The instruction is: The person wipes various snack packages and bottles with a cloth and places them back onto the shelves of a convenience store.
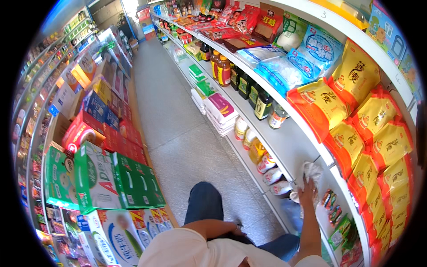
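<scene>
My right arm reaches out to a middle shelf [284,144] on the right. Its hand [307,192] presses a crumpled whitish cloth [314,171] against the shelf board, and the fingertips are partly lost in its folds. White-capped bottles [280,187] lie just below and left of that hand. Small colourful packets [330,205] are on the shelf on its other side. My left hand [239,229] rests low in front of my body near my knee, small and dark, with its fingers mostly hidden.
Yellow and orange bags [356,118] fill the upper right shelf. Dark sauce bottles [253,95] and a glass jar [278,116] stand along the middle shelf. Stacked green cartons [98,178] and red boxes [84,131] line the left of the grey aisle floor [173,120].
</scene>
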The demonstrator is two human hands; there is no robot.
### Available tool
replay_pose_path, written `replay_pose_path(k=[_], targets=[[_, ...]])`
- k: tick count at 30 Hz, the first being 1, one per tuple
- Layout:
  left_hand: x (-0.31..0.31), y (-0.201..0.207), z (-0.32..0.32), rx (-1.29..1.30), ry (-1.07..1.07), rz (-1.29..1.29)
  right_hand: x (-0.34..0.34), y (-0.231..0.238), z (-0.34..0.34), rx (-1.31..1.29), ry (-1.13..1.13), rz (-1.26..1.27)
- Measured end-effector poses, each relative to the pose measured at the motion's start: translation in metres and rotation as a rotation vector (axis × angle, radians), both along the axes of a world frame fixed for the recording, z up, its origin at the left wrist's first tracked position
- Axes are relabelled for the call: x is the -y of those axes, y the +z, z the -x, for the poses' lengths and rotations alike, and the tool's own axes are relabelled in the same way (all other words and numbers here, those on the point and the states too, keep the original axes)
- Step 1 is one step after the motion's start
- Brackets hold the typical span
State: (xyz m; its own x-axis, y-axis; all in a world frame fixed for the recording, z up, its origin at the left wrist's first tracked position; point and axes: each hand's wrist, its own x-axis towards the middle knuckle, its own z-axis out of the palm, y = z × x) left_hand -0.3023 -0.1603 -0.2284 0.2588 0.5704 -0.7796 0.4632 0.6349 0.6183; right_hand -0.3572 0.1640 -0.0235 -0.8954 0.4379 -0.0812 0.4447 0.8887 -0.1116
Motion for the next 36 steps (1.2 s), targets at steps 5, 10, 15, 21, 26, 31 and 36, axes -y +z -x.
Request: replay_pose_path(k=[5,10,15,21,26,31,36], targets=[[0.057,-0.007,0.085,-0.288,0.048,-0.099,0.018,-0.005,-0.011,0.014,-0.198,-0.024],[0.122,0.047,0.147,-0.378,0.008,-0.129,0.007,-0.043,-0.031,0.014,-0.349,-0.061],[0.165,0.109,0.178,-0.498,0.101,-0.087,0.025,-0.044,-0.033,-0.059,-0.432,-0.037],[0.163,0.018,0.191,-0.324,0.111,-0.126,0.038,-0.032,-0.023,0.009,-0.508,-0.019],[0.143,0.045,0.201,-0.206,0.043,0.044,0.024,-0.05,-0.044,-0.017,-0.477,-0.004],[0.14,0.043,0.219,-0.091,0.183,0.127,0.052,-0.022,-0.024,0.008,-0.533,0.04],[0.128,0.092,0.26,-0.184,0.082,-0.09,0.056,-0.022,-0.023,-0.061,-0.492,0.069]])
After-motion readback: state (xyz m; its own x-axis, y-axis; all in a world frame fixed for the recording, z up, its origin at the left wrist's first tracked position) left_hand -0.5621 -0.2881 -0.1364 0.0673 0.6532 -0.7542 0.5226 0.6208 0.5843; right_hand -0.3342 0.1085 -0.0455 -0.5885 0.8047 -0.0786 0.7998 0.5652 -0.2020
